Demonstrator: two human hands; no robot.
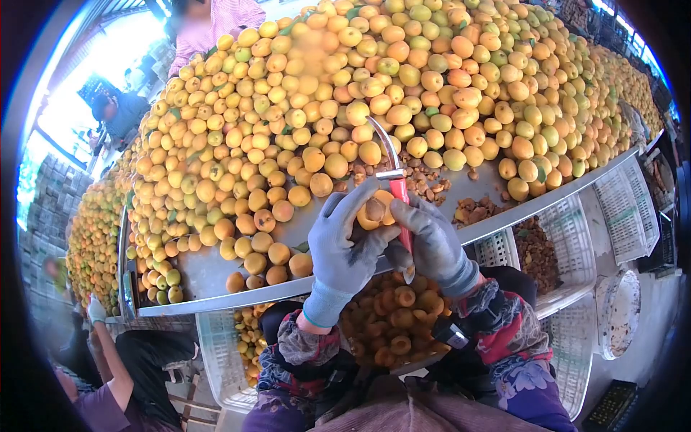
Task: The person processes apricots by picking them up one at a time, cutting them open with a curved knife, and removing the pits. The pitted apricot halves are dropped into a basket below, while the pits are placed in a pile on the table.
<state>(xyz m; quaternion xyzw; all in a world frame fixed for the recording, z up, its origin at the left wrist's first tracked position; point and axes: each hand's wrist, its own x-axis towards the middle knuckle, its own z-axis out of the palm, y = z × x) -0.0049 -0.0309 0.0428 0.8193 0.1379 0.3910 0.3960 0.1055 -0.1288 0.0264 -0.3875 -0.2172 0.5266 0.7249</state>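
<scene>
My left hand (344,248), in a grey glove, is closed around a cut-open apricot (366,219) above the table's front edge. The cut face of the fruit is turned up, with a brownish middle. My right hand (436,241), gloved too, grips the red handle of a curved knife (400,193). Its blade points up and away, over the heap of whole apricots (288,122). Both hands are close together, with the fruit between them. Below them, opened apricots (392,324) fill a container between my knees.
Apricot pits (479,210) lie on the metal table (209,277). White plastic crates (219,353) stand below its edge; a right-hand one holds brown pits (536,252). A white tub (619,313) is farther right. Other people are at the left and across the heap.
</scene>
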